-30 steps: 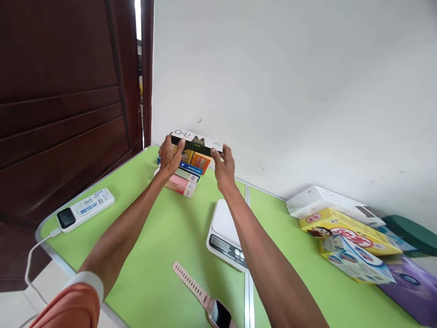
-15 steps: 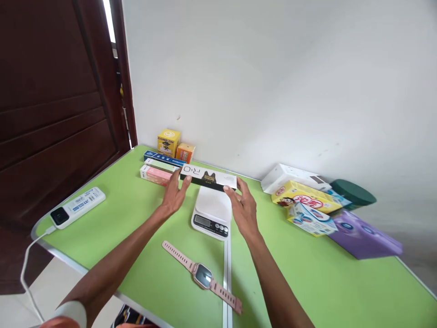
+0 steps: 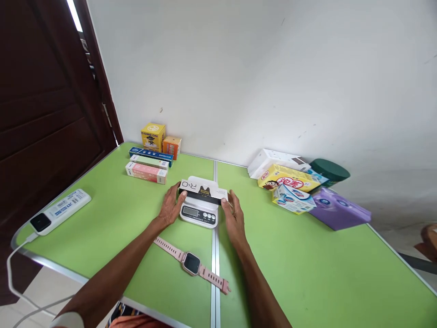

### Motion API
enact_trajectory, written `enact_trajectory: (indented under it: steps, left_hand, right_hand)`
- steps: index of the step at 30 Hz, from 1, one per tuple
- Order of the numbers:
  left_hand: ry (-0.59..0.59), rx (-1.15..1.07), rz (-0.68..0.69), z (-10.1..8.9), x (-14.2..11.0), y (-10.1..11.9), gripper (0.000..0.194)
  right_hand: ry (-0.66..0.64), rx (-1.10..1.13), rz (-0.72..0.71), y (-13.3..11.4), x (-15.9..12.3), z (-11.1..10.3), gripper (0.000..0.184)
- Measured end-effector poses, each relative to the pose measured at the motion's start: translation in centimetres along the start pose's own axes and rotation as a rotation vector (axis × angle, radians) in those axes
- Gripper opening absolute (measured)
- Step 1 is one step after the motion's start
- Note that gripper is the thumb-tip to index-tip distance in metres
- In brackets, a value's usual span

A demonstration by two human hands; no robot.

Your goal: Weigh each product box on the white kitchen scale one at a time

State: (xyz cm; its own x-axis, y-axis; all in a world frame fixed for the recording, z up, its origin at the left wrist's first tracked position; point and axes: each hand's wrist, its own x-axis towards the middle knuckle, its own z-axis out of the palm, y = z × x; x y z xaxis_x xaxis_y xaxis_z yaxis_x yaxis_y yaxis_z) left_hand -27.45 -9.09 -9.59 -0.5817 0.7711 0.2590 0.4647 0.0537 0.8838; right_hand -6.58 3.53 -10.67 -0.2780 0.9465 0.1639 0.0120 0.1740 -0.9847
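A long black-and-white box (image 3: 204,193) lies level across the plate of a white kitchen scale (image 3: 199,215); I cannot tell whether it rests its weight there. My left hand (image 3: 171,203) grips its left end, thumb on the near side. At the right end my right hand (image 3: 233,212) holds it the same way. The box covers part of the plate, while the scale's display and buttons face me. Nearer to me, a pink-strapped smartwatch (image 3: 191,263) is laid out flat on the green table.
Back left stand a yellow box (image 3: 153,136), an orange box (image 3: 172,146) and several slim boxes, including a pink one (image 3: 146,172). To the right are a yellow pack (image 3: 290,178), a purple pack (image 3: 337,207) and a dark green container (image 3: 329,171). A white cabled device (image 3: 61,211) lies left.
Both hands have lowered the black-and-white box from above the scale down to its plate. The view has shifted a little to the right.
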Motion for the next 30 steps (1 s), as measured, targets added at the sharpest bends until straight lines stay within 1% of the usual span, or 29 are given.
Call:
enact_trajectory:
  steps: [3,6,10,17,24,30]
  left_hand:
    - [0.038,-0.077,-0.087,-0.2,0.2,-0.3,0.078]
    - [0.067,-0.136,-0.156,-0.7,0.3,-0.5,0.076]
    - [0.102,-0.165,-0.202,-0.9,0.3,-0.6,0.072]
    - [0.126,-0.141,-0.182,-0.8,0.2,-0.5,0.065]
    - [0.118,-0.126,-0.159,-0.8,0.2,-0.5,0.064]
    - [0.106,-0.125,-0.139,-0.8,0.1,-0.6,0.07]
  right_hand:
    - [0.113,0.164,0.062,0.3,0.2,-0.2,0.068]
    - [0.155,0.263,0.057,0.9,0.4,-0.4,0.065]
    - [0.135,0.185,0.045,0.9,0.1,-0.4,0.064]
    - [0.102,-0.028,0.006,0.0,-0.5,-0.3,0.063]
    - [0.095,-0.032,0.026,-0.4,-0.5,-0.2,0.063]
    - [0.09,-0.028,0.015,-0.3,-0.5,-0.2,0.063]
